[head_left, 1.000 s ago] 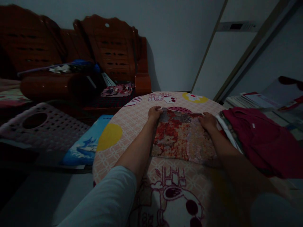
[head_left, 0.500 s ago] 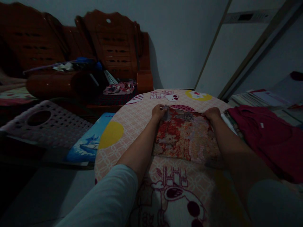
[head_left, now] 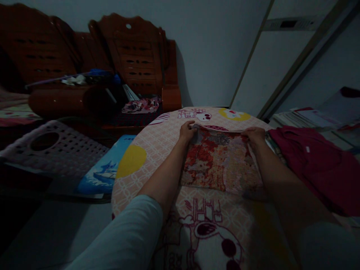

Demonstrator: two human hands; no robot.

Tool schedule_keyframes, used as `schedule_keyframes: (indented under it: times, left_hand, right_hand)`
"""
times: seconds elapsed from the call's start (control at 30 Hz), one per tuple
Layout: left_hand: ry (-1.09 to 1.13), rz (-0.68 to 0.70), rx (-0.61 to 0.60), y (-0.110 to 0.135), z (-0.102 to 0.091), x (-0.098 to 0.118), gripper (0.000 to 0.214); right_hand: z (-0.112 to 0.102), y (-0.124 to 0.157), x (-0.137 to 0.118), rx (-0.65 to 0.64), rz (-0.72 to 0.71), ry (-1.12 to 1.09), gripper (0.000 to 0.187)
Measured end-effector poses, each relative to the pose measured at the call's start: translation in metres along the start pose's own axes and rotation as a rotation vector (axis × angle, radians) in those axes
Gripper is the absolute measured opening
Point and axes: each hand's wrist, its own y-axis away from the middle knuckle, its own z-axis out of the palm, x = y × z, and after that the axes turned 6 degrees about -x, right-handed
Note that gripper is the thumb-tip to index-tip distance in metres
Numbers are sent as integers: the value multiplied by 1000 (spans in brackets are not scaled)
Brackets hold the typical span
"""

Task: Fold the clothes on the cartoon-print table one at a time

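Note:
A rectangular piece of patterned cloth (head_left: pixel 222 161), mottled red, orange and grey, lies spread on a table covered with a pink printed tablecloth (head_left: pixel 165 150). At its far left corner, my left hand (head_left: pixel 188 132) pinches the edge. My right hand (head_left: pixel 254 135) grips the far right corner, fingers closed on it. The far edge looks slightly raised between both hands, while the near edge rests on the table. My right forearm hides part of the cloth's right side.
A folded dark pink garment (head_left: pixel 312 157) lies right of the table, near stacked papers (head_left: pixel 295 119). Left are a woven plastic basket (head_left: pixel 70 150) and a blue printed bag or packet (head_left: pixel 107 168). Wooden chairs (head_left: pixel 135 56) stand behind, with a crumpled floral cloth (head_left: pixel 142 105) on one seat.
The cloth stays almost in place. My right hand has shifted slightly at its corner, and my left fingers have lifted a little. The camera view has moved very slightly.

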Motion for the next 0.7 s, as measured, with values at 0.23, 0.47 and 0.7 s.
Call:
schedule_keyframes:
  times: [0.23,0.47,0.7]
  left_hand:
    - [311,68,-105,12,-13,28,53]
    - [340,153,-375,40,-36,55,59]
    - [213,91,-725,95,-62,66,55]
  right_hand:
    - [-45,51,-37,16,55,-352,20]
    - [-81,112,-36,-117,-17,-641,29]
    - [-95,158,-11,-370,46,-553,24]
